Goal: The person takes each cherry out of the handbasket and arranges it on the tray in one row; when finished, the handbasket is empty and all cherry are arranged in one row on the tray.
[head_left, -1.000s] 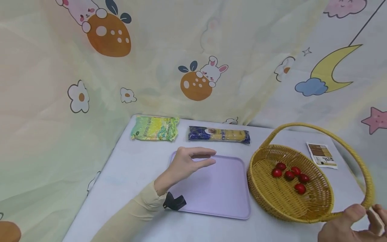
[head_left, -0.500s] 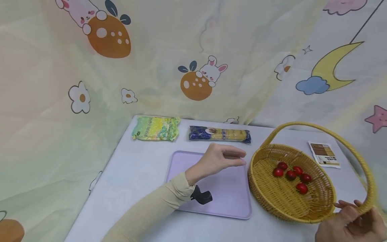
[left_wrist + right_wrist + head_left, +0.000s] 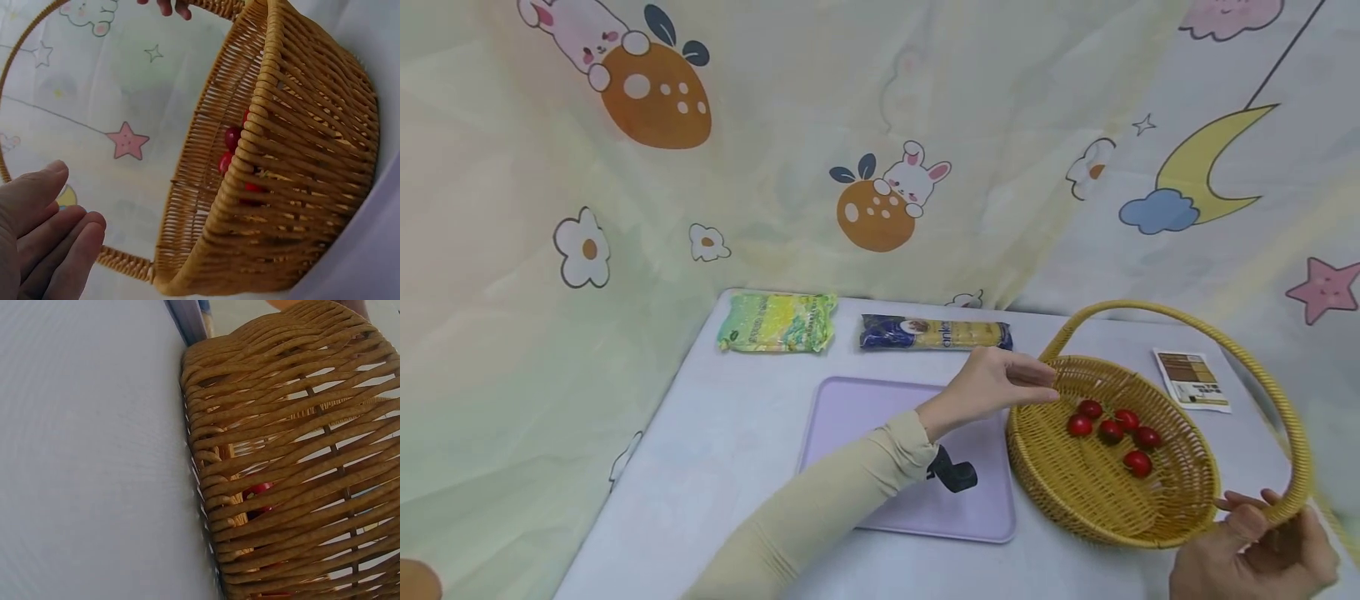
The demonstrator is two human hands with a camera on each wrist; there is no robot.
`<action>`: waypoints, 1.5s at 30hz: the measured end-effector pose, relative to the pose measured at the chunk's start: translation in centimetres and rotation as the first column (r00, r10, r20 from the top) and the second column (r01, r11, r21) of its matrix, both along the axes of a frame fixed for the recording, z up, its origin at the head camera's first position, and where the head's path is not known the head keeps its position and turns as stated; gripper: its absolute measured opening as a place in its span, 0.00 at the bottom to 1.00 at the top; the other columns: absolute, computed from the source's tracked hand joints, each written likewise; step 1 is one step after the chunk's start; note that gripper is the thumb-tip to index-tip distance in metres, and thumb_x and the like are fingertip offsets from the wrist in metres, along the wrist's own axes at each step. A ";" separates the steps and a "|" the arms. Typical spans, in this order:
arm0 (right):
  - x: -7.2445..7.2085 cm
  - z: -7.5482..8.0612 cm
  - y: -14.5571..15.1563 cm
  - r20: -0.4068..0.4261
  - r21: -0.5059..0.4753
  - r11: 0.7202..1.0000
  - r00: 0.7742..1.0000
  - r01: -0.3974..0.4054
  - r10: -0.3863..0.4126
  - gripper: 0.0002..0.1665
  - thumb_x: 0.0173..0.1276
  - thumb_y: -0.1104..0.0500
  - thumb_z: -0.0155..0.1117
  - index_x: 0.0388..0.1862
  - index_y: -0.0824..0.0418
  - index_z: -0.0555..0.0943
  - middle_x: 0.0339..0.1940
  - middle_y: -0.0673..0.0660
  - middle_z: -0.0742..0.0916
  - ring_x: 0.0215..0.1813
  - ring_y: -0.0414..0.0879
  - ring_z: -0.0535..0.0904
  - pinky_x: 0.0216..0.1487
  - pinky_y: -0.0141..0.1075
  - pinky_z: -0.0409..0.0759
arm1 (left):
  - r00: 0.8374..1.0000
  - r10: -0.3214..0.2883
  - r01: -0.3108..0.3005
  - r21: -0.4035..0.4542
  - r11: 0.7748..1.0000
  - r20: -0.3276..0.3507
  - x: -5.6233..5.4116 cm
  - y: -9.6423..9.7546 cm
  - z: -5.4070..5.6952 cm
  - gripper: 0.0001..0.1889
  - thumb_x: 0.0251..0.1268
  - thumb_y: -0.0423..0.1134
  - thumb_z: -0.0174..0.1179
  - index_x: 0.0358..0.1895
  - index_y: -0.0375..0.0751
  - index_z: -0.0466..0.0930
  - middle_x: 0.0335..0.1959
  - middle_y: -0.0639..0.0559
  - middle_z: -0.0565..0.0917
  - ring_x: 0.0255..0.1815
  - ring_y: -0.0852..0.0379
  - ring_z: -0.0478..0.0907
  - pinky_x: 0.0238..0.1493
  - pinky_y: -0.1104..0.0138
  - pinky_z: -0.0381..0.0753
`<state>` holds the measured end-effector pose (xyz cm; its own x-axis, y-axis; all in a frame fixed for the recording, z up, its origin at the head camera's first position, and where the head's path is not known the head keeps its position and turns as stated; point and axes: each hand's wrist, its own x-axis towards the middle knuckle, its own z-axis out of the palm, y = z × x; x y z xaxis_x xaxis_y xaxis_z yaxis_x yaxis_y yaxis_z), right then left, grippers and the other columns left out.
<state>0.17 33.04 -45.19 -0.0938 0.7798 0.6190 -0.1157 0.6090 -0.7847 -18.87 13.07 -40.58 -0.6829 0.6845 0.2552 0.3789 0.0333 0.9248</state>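
A round yellow wicker basket (image 3: 1037,475) with a tall arched handle (image 3: 1262,379) stands at the right of the table. Several small, glossy dark red fruits (image 3: 1111,431) lie inside it. My left hand (image 3: 988,385) hovers at the basket's left rim near the foot of the handle, its fingers extended and thumb apart, holding nothing. At the opposite foot of the handle, my right hand (image 3: 1255,546) has its fingers curled round the handle, thumb on the near side. The right wrist view shows the woven wall (image 3: 300,450), with that hand out of frame.
A lilac tray (image 3: 850,417) lies left of the basket, partly under my left sleeve. Along the back are a green-yellow packet (image 3: 777,322) and a long blue-and-gold packet (image 3: 936,332). A small white-brown sachet (image 3: 1191,379) sits behind the basket. Printed cloth (image 3: 760,125) hangs behind.
My left hand has moved right, from over the tray to the basket's left rim. My right hand has come further round the handle. The basket and fruits stay in place.
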 end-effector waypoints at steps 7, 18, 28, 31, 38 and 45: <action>-0.2 -0.1 0.2 -0.056 0.008 1.000 0.998 -0.015 0.015 0.22 0.81 0.54 0.59 0.63 0.66 0.70 0.54 0.48 0.82 0.42 0.28 0.78 0.52 0.22 0.77 | 0.999 0.024 -0.023 -0.024 0.999 0.022 -0.6 2.7 -0.6 0.15 0.65 0.47 0.74 0.53 0.48 0.91 0.43 0.64 0.92 0.40 0.78 0.85 0.45 0.78 0.84; -0.9 0.3 -0.2 -0.154 0.058 0.998 0.988 0.001 0.008 0.19 0.79 0.57 0.63 0.55 0.70 0.72 0.51 0.52 0.83 0.40 0.30 0.80 0.49 0.20 0.78 | 0.981 0.080 -0.065 -0.090 0.994 0.175 -0.7 6.8 -1.6 0.13 0.64 0.45 0.75 0.49 0.46 0.93 0.38 0.63 0.92 0.35 0.73 0.84 0.36 0.75 0.80; -1.0 0.6 -0.4 -0.091 0.088 0.995 0.995 0.053 -0.045 0.12 0.81 0.61 0.59 0.54 0.69 0.73 0.54 0.50 0.82 0.43 0.28 0.79 0.50 0.19 0.78 | 0.961 0.142 -0.100 -0.178 0.979 0.238 -0.6 10.1 -1.9 0.12 0.62 0.44 0.77 0.46 0.46 0.94 0.29 0.60 0.91 0.35 0.59 0.89 0.39 0.69 0.85; -1.2 0.6 -0.4 -0.175 0.093 0.996 0.984 0.011 0.006 0.15 0.79 0.59 0.63 0.52 0.71 0.74 0.52 0.53 0.83 0.42 0.31 0.80 0.49 0.19 0.79 | 0.966 0.183 -0.137 -0.236 0.962 0.184 -0.7 10.4 -2.3 0.11 0.61 0.45 0.78 0.44 0.48 0.94 0.30 0.61 0.91 0.34 0.66 0.87 0.56 0.69 0.83; -1.7 0.5 0.0 -0.356 0.134 0.989 0.928 -0.066 0.110 0.23 0.74 0.56 0.70 0.46 0.75 0.73 0.49 0.61 0.82 0.41 0.35 0.82 0.47 0.20 0.80 | 0.988 0.151 -0.129 -0.354 0.926 0.034 -0.6 10.5 -2.8 0.17 0.59 0.46 0.79 0.50 0.47 0.92 0.39 0.62 0.92 0.35 0.73 0.82 0.40 0.78 0.80; -1.4 0.6 0.2 -0.377 0.137 0.989 0.920 -0.063 0.110 0.23 0.74 0.57 0.70 0.46 0.76 0.72 0.49 0.62 0.83 0.41 0.35 0.82 0.47 0.20 0.80 | 0.996 0.018 -0.061 -0.491 0.869 -0.091 -0.3 11.1 -2.9 0.17 0.58 0.44 0.80 0.51 0.46 0.91 0.42 0.60 0.92 0.37 0.71 0.82 0.34 0.81 0.76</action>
